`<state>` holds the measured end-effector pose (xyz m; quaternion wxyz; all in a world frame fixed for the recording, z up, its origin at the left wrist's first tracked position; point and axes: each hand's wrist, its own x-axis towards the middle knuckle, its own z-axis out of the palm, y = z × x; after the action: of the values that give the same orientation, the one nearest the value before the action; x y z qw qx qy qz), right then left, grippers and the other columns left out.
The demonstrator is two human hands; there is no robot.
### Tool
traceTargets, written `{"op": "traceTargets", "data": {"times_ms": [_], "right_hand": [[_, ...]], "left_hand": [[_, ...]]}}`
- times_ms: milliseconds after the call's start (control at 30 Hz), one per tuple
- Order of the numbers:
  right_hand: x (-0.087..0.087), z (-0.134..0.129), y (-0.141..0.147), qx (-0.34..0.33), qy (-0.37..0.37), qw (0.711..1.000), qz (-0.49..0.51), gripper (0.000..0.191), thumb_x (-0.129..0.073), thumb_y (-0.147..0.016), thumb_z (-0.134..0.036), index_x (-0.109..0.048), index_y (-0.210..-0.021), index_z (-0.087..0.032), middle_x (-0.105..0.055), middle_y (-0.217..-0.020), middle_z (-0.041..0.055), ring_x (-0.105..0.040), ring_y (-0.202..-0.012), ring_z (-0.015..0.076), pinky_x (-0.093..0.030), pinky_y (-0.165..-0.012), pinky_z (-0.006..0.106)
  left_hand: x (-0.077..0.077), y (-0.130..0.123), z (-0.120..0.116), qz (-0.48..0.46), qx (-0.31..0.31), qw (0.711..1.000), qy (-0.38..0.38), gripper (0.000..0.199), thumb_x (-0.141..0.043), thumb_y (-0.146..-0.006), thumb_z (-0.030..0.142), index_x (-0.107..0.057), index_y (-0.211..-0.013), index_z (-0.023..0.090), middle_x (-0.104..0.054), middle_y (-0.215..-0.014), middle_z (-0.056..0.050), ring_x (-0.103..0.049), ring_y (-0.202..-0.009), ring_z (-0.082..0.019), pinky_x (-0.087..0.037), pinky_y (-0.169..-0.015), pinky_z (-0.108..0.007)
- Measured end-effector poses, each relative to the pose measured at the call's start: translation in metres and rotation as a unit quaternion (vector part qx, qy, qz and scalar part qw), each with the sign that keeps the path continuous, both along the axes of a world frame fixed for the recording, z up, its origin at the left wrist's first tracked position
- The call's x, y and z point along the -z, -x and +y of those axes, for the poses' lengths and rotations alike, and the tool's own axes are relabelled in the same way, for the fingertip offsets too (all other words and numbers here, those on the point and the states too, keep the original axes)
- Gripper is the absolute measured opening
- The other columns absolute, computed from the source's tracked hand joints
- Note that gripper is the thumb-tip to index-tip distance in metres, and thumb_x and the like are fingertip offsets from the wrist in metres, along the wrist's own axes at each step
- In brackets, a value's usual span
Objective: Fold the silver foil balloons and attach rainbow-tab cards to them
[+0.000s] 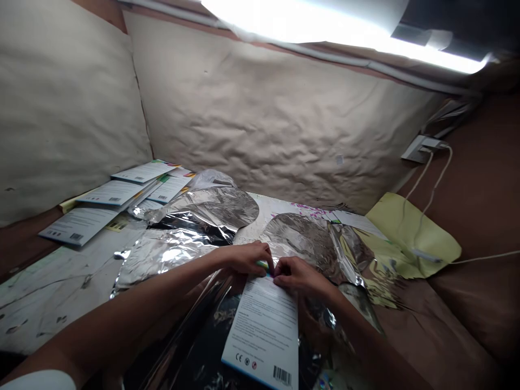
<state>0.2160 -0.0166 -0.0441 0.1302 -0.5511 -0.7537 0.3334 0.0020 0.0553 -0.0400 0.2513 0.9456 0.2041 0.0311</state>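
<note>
Left hand (pixel 252 257): fingers bent and drawn close together, gripping the top edge of the packet (pixel 264 325). Right hand (pixel 298 275): thumb and fingertips in a narrow pinch on the same edge, just beside the left fingertips. Packet extends from both hands toward the wearer, printed side up, barcode at the near right corner; a green strip shows at the left fingertips, a purple spot at the right. Black film (pixel 203 336), glossy and creased, lies beneath the packet and below the left forearm. Just beyond the left hand: a rounded silver foil (pixel 219 208), with more crumpled foil (pixel 162 252) to its near left. Just beyond the right hand: a second rounded foil (pixel 300 235), wrinkled. Farther left of the left hand, a loose pile of printed packets (pixel 103 192), overlapping at angles; a clear bag (pixel 213 179) sits between pile and far foil. Well to the right of the right hand, a yellow sheet (pixel 430 233) with a white cable (pixel 433 187) over it, running up to a socket (pixel 422 149). Beyond both hands, a wrinkled wall covering (pixel 264 108); above it, a lit lamp (pixel 304 21).
</note>
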Motion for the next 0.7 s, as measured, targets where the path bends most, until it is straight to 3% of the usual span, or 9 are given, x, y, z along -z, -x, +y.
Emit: {"op": "traceTargets", "data": {"times_ms": [100, 167, 300, 367, 433, 500, 567, 700], "right_hand": [[0.006, 0.001, -0.003, 0.065, -0.075, 0.994, -0.039, 0.025, -0.075, -0.07, -0.033, -0.067, -0.089, -0.019, -0.067, -0.088, 0.0024, -0.058, -0.081, 0.0186, -0.039, -0.067, 0.027], [0.009, 0.0, -0.005, 0.068, -0.054, 0.996, -0.02, 0.028, -0.075, -0.07, -0.034, -0.067, -0.092, -0.019, -0.067, -0.085, 0.002, -0.058, -0.076, 0.0175, -0.04, -0.064, 0.027], [0.014, -0.003, -0.007, 0.06, 0.012, 0.998, 0.034, 0.02, -0.074, -0.071, -0.029, -0.067, -0.086, -0.018, -0.066, -0.077, 0.0004, -0.057, -0.067, 0.0145, -0.039, -0.058, 0.025], [0.014, -0.004, -0.009, 0.07, 0.021, 0.994, 0.088, 0.018, -0.073, -0.073, -0.03, -0.066, -0.083, -0.017, -0.066, -0.076, 0.0007, -0.057, -0.068, 0.0143, -0.041, -0.06, 0.025], [0.013, -0.004, -0.012, 0.079, 0.051, 0.978, 0.184, 0.027, -0.072, -0.076, -0.037, -0.067, -0.092, -0.017, -0.067, -0.078, 0.0011, -0.059, -0.07, 0.0153, -0.043, -0.062, 0.026], [0.009, -0.004, -0.014, 0.095, 0.087, 0.948, 0.289, 0.039, -0.074, -0.075, -0.046, -0.068, -0.102, -0.017, -0.07, -0.083, 0.0028, -0.062, -0.074, 0.0177, -0.046, -0.066, 0.029], [0.004, -0.005, -0.016, 0.133, 0.1, 0.917, 0.362, 0.045, -0.079, -0.071, -0.048, -0.07, -0.101, -0.017, -0.072, -0.085, 0.0041, -0.064, -0.076, 0.0197, -0.048, -0.07, 0.031], [-0.005, -0.008, -0.017, 0.167, 0.123, 0.897, 0.39, 0.041, -0.083, -0.066, -0.043, -0.072, -0.093, -0.015, -0.072, -0.077, 0.0036, -0.063, -0.07, 0.0175, -0.047, -0.067, 0.029]], "left_hand": [[-0.003, -0.001, -0.005, 0.05, -0.145, 0.988, -0.009, 0.05, -0.075, -0.072, 0.045, -0.065, -0.115, 0.022, -0.061, -0.111, -0.008, -0.057, -0.105, -0.027, -0.045, -0.084, -0.032], [-0.005, -0.002, -0.008, 0.08, -0.183, 0.98, -0.005, 0.047, -0.073, -0.071, 0.051, -0.067, -0.107, 0.021, -0.064, -0.106, -0.008, -0.061, -0.097, -0.027, -0.046, -0.078, -0.031], [-0.003, -0.004, -0.01, 0.071, -0.204, 0.975, 0.043, 0.044, -0.079, -0.062, 0.05, -0.07, -0.091, 0.02, -0.068, -0.089, -0.006, -0.063, -0.084, -0.025, -0.042, -0.063, -0.027], [0.002, -0.006, -0.008, 0.009, -0.209, 0.969, 0.128, 0.045, -0.083, -0.058, 0.047, -0.069, -0.091, 0.019, -0.067, -0.083, -0.003, -0.063, -0.075, -0.021, -0.039, -0.057, -0.024], [0.005, -0.01, -0.007, -0.102, -0.222, 0.938, 0.245, 0.052, -0.083, -0.059, 0.048, -0.068, -0.1, 0.019, -0.066, -0.082, 0.0, -0.059, -0.064, -0.015, -0.038, -0.052, -0.022], [0.006, -0.015, -0.009, -0.206, -0.244, 0.884, 0.34, 0.061, -0.08, -0.063, 0.053, -0.064, -0.111, 0.018, -0.066, -0.083, 0.001, -0.056, -0.057, -0.012, -0.037, -0.049, -0.021], [0.004, -0.017, -0.012, -0.251, -0.229, 0.851, 0.4, 0.059, -0.077, -0.067, 0.055, -0.065, -0.11, 0.016, -0.067, -0.083, -0.001, -0.056, -0.059, -0.012, -0.039, -0.052, -0.02], [0.0, -0.017, -0.019, -0.223, -0.161, 0.852, 0.445, 0.039, -0.076, -0.069, 0.048, -0.069, -0.083, 0.012, -0.065, -0.074, -0.001, -0.057, -0.061, -0.013, -0.044, -0.058, -0.022]]}}
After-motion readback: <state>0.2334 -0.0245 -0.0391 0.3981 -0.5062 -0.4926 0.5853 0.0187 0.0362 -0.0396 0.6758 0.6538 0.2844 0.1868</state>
